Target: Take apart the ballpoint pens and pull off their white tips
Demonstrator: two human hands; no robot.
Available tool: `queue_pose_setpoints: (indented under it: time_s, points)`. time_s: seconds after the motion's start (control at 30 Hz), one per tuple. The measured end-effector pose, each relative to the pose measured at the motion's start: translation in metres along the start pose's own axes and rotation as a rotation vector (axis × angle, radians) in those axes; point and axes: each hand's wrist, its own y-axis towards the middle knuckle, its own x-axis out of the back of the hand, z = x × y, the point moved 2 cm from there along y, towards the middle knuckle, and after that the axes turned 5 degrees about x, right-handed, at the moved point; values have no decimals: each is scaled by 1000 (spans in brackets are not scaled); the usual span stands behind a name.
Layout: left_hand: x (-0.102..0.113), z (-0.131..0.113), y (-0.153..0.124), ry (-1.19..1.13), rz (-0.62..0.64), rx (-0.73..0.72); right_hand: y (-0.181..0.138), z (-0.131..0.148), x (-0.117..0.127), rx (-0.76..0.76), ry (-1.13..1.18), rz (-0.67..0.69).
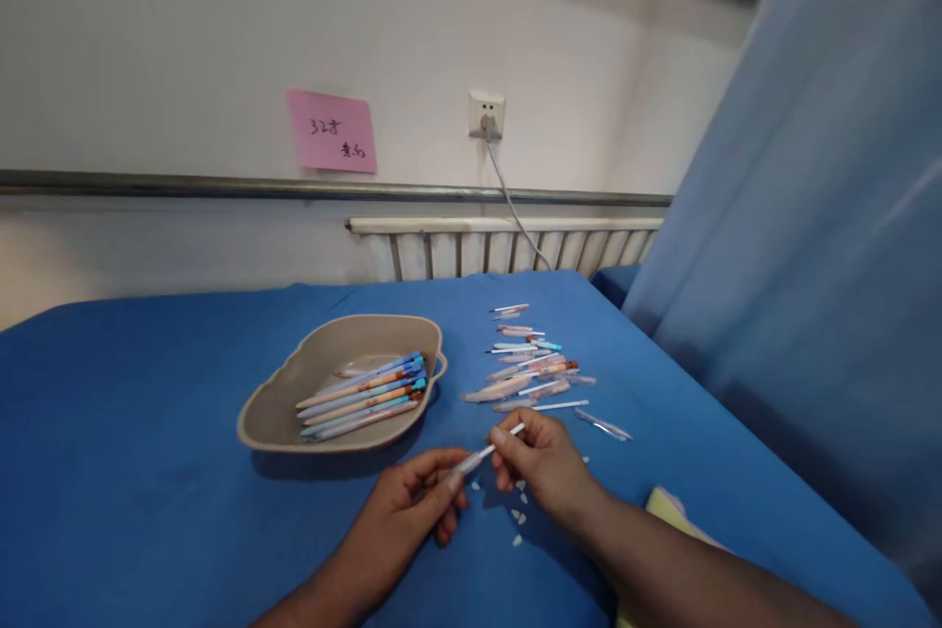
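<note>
Pens [364, 401] lie in the basin [318, 353], the left hand [412, 500] gripping a barrel [466, 464], the right hand [543, 463] apparently a refill [487, 451].

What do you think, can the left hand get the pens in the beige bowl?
Probably yes. The open-topped bowl sits just beyond the left hand, and nothing covers the pens. That hand holds a pen barrel, though, so it may need freeing first.

My left hand [419, 502] and right hand [545, 461], both bare, work close together without touching — each pinching thumb against forefinger, the other fingers curled under, the left slightly lower. My right forearm [684, 564] slants in from the lower right — my left wrist [342, 559] rises from the bottom edge.
</note>
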Motion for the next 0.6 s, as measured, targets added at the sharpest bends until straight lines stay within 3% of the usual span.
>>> queue_pose_setpoints:
  time_s: [0.27,0.4,0.47,0.53,0.6]
  points:
    - [-3,0,-2,168,100,-48,1,-12,-2,-15,-70,114]
    - [-4,-5,-2,178,96,-50,-4,-2,2,27,-230,198]
    - [-4,-8,-2,153,64,-25,-4,12,14,78,-453,221]
    - [-4,-9,-3,110,33,1,-3,29,36,159,-854,159]
    - [-4,-9,-3,75,23,13,0,42,62,126,-1235,86]
